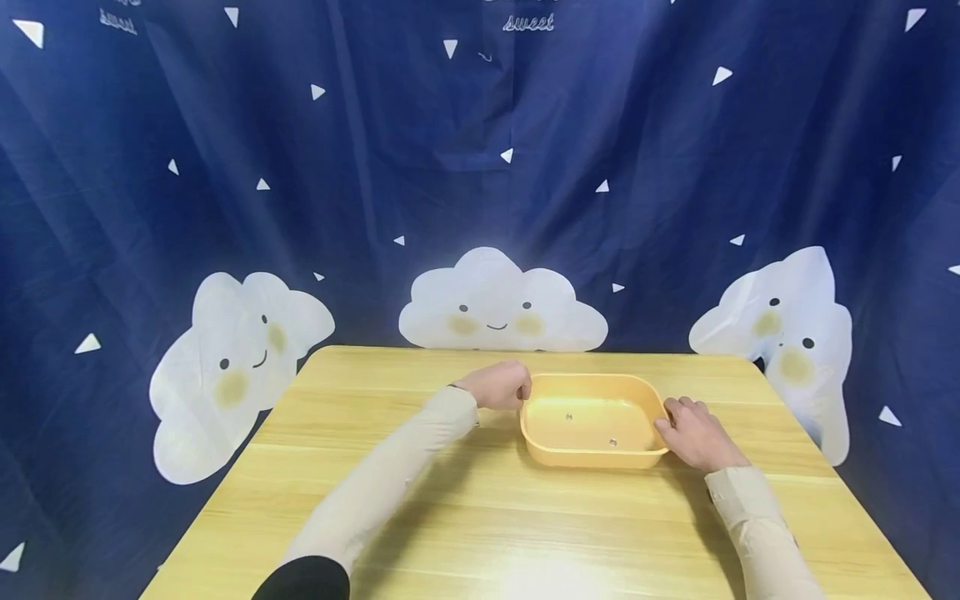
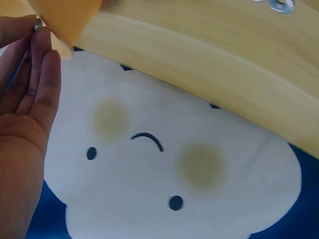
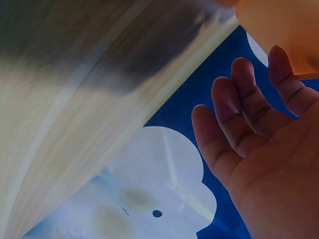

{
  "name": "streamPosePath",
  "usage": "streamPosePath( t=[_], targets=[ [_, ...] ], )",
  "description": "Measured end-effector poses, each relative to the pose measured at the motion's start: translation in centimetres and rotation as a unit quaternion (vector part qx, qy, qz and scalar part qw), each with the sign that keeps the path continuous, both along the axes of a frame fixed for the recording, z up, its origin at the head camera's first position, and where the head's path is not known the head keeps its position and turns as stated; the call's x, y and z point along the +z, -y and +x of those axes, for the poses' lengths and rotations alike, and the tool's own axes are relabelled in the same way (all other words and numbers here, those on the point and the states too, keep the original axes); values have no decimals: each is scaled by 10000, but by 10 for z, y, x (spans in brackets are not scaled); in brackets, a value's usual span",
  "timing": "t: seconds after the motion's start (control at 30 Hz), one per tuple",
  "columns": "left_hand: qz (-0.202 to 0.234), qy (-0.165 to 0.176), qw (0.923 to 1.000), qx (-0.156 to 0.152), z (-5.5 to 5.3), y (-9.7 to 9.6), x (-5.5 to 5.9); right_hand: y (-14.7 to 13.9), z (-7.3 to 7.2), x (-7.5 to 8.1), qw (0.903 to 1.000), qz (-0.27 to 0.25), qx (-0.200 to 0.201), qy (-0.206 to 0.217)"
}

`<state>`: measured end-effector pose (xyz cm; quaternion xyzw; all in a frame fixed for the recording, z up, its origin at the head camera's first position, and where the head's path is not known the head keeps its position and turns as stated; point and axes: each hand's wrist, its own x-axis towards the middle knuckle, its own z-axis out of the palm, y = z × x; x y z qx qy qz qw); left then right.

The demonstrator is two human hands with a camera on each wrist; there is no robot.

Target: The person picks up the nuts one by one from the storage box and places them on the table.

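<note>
On the table (image 1: 450, 537), the yellow tub (image 1: 592, 459) is being gripped at its right rim by the right hand (image 1: 701, 435), seemingly for steadiness, while a small metal piece (image 2: 37, 26) is being pinched by the left hand (image 1: 495, 386) beside the tub's left rim, two metal bits (image 1: 613, 442) being contained inside.

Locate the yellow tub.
In the head view, the yellow tub is right of centre, between the left hand and the right hand.

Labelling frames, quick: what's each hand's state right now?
Left hand: closed, pinching a small shiny piece.
Right hand: holding the tub at its right end.
</note>
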<state>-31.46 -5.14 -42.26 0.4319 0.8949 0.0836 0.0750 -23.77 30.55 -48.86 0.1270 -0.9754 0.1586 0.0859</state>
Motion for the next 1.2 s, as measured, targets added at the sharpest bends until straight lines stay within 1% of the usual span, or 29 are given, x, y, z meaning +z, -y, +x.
streamPosePath(
  t=[0.13, 0.3, 0.37, 0.5, 0.67, 0.77, 0.83, 0.9, 1.07, 1.2],
  targets=[
    [68, 114, 9998, 124, -2, 12, -4, -1, -2, 0, 10000, -19, -13, 36],
    [169, 64, 9997, 178, -5, 26, -13, -1, -3, 0, 10000, -14, -32, 61],
    [228, 27, 9994, 253, -6, 33, -16, -1, -2, 0, 10000, -23, -37, 66],
    [377, 62, 9987, 335, -7, 47, -23, -1, -2, 0, 10000, -29, -36, 65],
    [506, 166, 9967, 614, -9, 67, -34, -1, -3, 1, 9999, -57, -54, 110],
    [565, 265, 9944, 858, -10, 80, -41, -1, -4, 2, 9999, -47, -50, 110],
    [655, 311, 9927, 960, -11, 87, -44, -1, -4, 2, 9999, -31, -49, 87],
    [711, 334, 9916, 1031, -11, 94, -47, -1, -4, 2, 10000, -41, -43, 68],
    [798, 266, 9902, 1119, -11, 109, -54, 0, -3, 2, 9999, -65, -29, 93],
    [806, 308, 9889, 1208, -9, 119, -58, -2, -3, 1, 9999, -76, -9, 155]
  ],
)
